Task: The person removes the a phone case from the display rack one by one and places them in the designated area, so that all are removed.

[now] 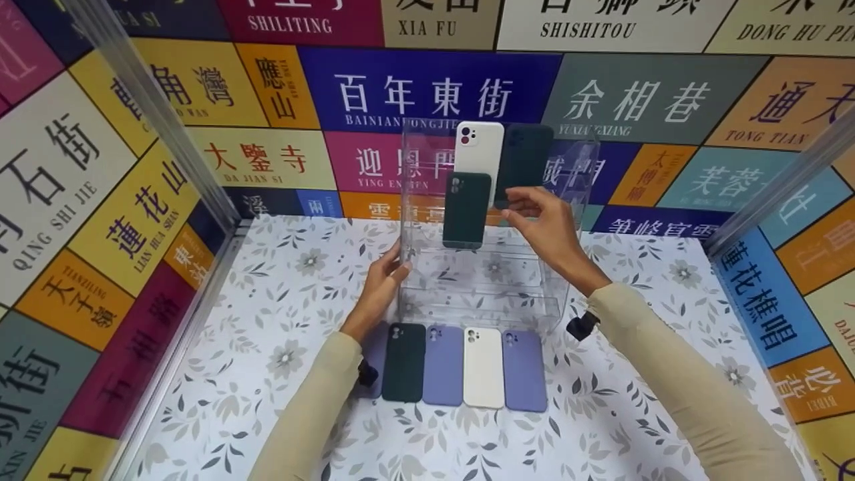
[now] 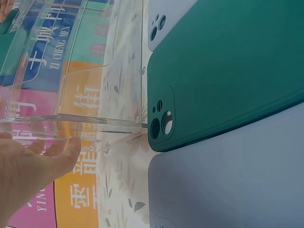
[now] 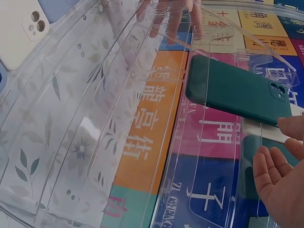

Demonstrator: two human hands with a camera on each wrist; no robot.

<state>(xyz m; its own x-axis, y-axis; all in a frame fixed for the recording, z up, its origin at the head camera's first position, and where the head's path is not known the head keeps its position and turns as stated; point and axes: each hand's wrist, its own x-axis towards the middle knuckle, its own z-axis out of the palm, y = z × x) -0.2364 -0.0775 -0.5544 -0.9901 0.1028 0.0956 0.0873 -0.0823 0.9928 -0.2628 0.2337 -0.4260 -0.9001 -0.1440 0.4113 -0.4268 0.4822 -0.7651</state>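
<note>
A clear tiered display stand [image 1: 551, 307] faces me. On its upper part, a white phone case [image 1: 479, 148] leans beside a dark green phone case [image 1: 528, 157]. One tier lower, another dark green case [image 1: 465, 212] stands upright, overlapping the white one. My left hand [image 1: 382, 284] touches the stand's left side, fingertips against the clear panel [image 2: 80, 118] in the left wrist view. My right hand [image 1: 548, 230] hovers at the lower edge of the rear green case, fingers loosely bent and thumb apart. In the right wrist view its fingers [image 3: 270, 166] hold nothing.
In front of the stand lies a row of cases: a green one [image 1: 403, 364], a purple one [image 1: 443, 366], a white one [image 1: 483, 367] and another purple one [image 1: 525, 371]. My left wrist partly covers one more purple case. Printed panels [image 1: 427, 87] enclose the flower-patterned table [image 1: 280, 401].
</note>
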